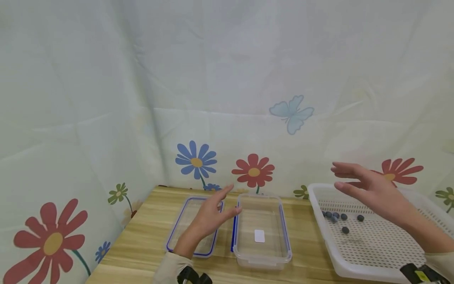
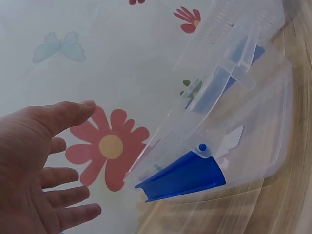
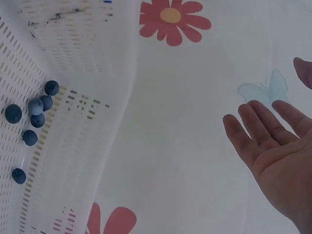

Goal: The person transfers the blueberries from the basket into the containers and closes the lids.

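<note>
Both hands [image 1: 207,217] [image 1: 374,193] raised, relaxed wide, left near clear container [image 1: 263,259], right near white basket [image 1: 369,273]

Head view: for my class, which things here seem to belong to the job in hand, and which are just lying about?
Likely part of the job:
- left hand and right hand, both holding nothing
- dark blue berries
- white basket
- clear container
- blue-edged lid

Probably just surroundings:
- flowered backdrop
- printed butterfly
- wooden table, only a support
</note>
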`<control>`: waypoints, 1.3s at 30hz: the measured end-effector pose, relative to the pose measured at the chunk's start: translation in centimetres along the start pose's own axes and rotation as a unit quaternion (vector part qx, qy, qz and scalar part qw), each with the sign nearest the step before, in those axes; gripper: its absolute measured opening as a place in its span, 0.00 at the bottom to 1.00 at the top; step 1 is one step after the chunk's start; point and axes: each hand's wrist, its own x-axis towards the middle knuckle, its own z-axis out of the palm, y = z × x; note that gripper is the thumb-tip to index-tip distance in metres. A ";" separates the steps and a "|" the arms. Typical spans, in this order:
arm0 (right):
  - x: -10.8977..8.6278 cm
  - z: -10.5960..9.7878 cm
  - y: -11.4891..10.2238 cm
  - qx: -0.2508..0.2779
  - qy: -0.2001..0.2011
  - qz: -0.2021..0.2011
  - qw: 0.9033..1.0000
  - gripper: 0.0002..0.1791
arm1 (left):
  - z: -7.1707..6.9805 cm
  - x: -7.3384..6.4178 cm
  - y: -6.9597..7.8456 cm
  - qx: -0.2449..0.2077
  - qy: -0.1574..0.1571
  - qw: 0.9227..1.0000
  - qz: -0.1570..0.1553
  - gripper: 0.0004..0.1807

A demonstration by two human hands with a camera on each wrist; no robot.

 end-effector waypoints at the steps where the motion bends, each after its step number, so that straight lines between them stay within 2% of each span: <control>1: 0.1 -0.3 0.2 0.006 0.000 0.000 1.000 0.33 | 0.0 0.0 -0.2 -0.010 -0.004 1.000 0.000 0.41; 7: 0.7 -1.9 2.0 0.024 -0.001 0.011 1.000 0.32 | -0.2 -0.3 -1.1 -0.057 -0.027 0.998 -0.007 0.38; 17: 1.1 -2.6 4.4 0.056 -0.020 0.034 0.998 0.27 | 0.0 -0.5 -1.9 -0.055 -0.044 0.997 -0.025 0.34; 20: 1.1 -2.7 5.0 0.047 -0.022 0.049 0.997 0.27 | 0.3 -0.5 -2.1 -0.060 -0.051 0.996 -0.033 0.33; 26: 1.3 -2.9 6.4 0.010 -0.031 0.084 0.996 0.25 | 0.9 -0.4 -2.4 -0.067 -0.065 0.995 -0.026 0.32; 31: 1.5 -2.8 7.6 -0.004 -0.052 0.110 0.993 0.30 | 1.4 -0.5 -2.5 -0.067 -0.069 0.995 -0.023 0.30; 39: 0.9 -2.8 10.0 0.002 -0.049 0.116 0.992 0.34 | 1.7 -0.7 -2.3 -0.058 -0.072 0.995 -0.034 0.29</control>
